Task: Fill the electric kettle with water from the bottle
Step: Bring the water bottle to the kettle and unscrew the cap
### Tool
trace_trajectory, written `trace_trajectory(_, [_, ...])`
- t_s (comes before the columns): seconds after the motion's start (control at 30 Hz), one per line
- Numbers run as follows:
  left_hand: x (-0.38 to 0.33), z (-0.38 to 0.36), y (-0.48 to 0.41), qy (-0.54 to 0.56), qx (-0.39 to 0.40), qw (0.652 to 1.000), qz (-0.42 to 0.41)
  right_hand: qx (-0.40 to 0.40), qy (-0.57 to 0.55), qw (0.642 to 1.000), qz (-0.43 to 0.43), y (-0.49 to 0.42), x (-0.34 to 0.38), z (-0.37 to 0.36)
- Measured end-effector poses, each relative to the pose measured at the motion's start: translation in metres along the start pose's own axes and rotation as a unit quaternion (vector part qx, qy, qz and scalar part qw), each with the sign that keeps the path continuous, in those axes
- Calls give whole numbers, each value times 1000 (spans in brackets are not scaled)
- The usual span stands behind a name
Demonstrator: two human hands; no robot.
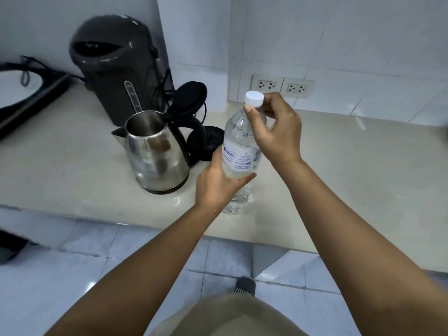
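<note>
Upright, the bottle [238, 151] sits in the left hand [218, 185]'s wrapped fingers while the right hand [278, 128] pinches its cap [254, 97].

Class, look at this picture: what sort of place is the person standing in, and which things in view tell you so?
Most likely a kitchen or pantry corner. A pale countertop backed by white wall tiles holds a steel electric kettle and a dark hot-water dispenser, with wall sockets just above.

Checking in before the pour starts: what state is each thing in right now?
electric kettle: upright on the counter, lid flipped open.
water bottle: upright on the counter, full or nearly so.
cap: on the bottle.
left hand: wrapped around the bottle's body.
right hand: fingers pinching the cap.
dark hot water dispenser: lid closed.
wall sockets: nothing plugged in.
</note>
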State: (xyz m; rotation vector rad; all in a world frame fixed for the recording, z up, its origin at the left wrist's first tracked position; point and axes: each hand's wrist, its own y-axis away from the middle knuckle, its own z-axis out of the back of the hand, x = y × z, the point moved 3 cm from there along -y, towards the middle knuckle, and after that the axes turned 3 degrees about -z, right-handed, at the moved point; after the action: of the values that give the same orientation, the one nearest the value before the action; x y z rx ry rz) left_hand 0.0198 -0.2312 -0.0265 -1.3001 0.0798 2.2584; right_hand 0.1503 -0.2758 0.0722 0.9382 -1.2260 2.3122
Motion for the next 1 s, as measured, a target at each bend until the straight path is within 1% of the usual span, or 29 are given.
trace_trajectory(0.3, [28, 55, 27, -35, -54, 998, -9, 35, -3, 998, 47, 30, 47, -37])
trace_trajectory(0.47, [42, 71, 27, -61, -48, 997, -16, 50, 18, 995, 81, 36, 63, -51])
trace_trajectory(0.57, [44, 76, 29, -86, -38, 995, -39, 50, 38, 993, 100, 36, 69, -55])
trace_trajectory(0.73, [31, 83, 31, -134, -72, 982, -115, 53, 66, 988, 126, 35, 69, -51])
trace_trajectory(0.83, [21, 85, 28, -160, -87, 974, -135, 52, 87, 984, 148, 32, 73, -47])
trace_trajectory(0.93, [18, 88, 24, -189, -66, 970, -138, 50, 98, 981, 161, 27, 81, -43])
trace_trajectory(1.0, [17, 90, 22, -216, -51, 964, -143, 56, 137, 976, 158, 22, 85, -43])
